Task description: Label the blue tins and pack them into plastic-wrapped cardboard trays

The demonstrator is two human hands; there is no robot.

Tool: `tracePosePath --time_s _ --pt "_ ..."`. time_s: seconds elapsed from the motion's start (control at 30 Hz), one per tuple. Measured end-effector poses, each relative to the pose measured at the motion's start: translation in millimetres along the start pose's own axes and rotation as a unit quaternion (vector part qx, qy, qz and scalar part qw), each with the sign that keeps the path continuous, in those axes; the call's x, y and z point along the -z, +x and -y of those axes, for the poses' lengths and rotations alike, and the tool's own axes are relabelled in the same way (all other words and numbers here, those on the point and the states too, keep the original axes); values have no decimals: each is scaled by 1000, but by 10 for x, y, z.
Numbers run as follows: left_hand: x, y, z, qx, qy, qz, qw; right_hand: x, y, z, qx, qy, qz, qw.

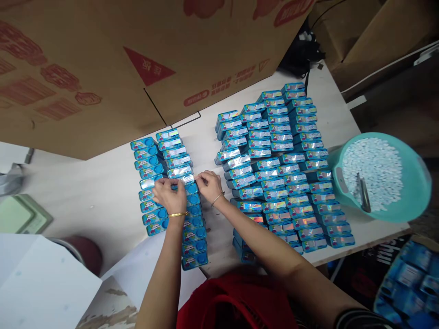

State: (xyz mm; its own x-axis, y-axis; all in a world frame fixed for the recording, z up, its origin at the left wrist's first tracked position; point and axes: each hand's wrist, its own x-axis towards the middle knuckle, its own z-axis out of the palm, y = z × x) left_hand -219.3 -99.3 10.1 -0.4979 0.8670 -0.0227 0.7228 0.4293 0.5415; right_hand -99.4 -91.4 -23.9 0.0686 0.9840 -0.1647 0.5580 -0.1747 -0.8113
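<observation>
Small blue tins stand in two columns on the table; the upper ones of the right-hand column carry shiny sticker strips along their tops, while the lower tins (194, 234) there show round blue marks. Between my hands a shiny sticker (188, 179) lies over the top of one tin in this column. My left hand (170, 195) is closed at the sticker's left end, its fingertips bent down at the tin. At the other end, the thumb and forefinger of my right hand (209, 186) pinch together. My fingers partly hide the sticker's ends.
To the right stand several rows of blue tins with shiny tops (272, 183). A turquoise basin (416, 183) holds small white pieces and a metal scoop (364, 194). Behind rises a large cardboard box (113, 91). White sheets (44, 283) and a green device (27, 214) are at left.
</observation>
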Motion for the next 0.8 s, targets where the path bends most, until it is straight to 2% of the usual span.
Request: tracePosePath --time_s 0.07,0.17,0.27,0.33,0.43,0.53,0.6,0.7,0.73,0.8 --pt "23 -1 -27 7 18 -6 1000 -86 8 -72 -36 68 4 997" --pt "75 10 -56 34 32 -11 999 -213 4 -176 -106 185 -8 977" --pt "93 13 -64 39 52 1 998 -298 -1 -234 -119 215 -1 969" --pt "71 4 -74 37 63 5 997 -326 16 -239 -97 171 25 980" --pt "26 -6 -106 38 67 4 997 -320 92 -217 -64 27 82 994" --pt "109 14 -73 16 46 6 999 -215 165 -205 -47 -93 138 985" --pt "315 31 69 -42 -6 21 999 -84 157 -214 -39 -109 152 982" --pt "836 -2 506 -135 -60 16 989 133 22 -231 -2 -76 103 992" --pt "1029 -37 688 -141 -50 9 989 191 -54 -220 15 -48 78 996" --pt "1366 -138 1050 -105 15 25 994 265 -247 -147 38 28 45 998"
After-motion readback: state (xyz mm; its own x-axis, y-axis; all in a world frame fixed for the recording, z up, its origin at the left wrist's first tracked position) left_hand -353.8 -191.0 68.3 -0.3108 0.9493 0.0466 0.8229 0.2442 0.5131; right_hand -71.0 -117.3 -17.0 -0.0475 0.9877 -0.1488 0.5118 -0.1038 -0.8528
